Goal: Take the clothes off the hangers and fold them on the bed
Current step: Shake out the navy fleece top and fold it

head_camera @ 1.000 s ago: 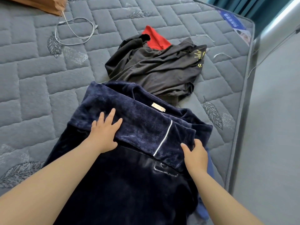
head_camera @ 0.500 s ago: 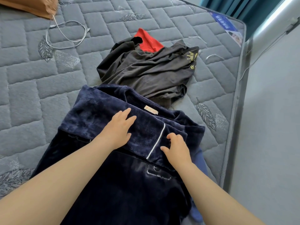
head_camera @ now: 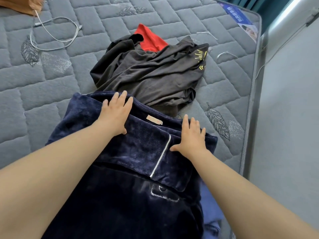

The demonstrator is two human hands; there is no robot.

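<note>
The fuzzy blue top (head_camera: 138, 152) lies by the bed's (head_camera: 51, 87) right edge, its upper part folded down. The left hand (head_camera: 115, 116) and right hand (head_camera: 191, 142) lie flat on the fold, fingers straight, with no grip on anything. Best to press outward evenly so no bumps stay. The dark clothes (head_camera: 151, 75) just beyond crowd it; the white cable (head_camera: 55, 38) lies far off.

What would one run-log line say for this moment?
step: pressing fold | left hand: flat on navy fleece garment | right hand: flat on it | dark grey garment: crumpled beyond
</note>
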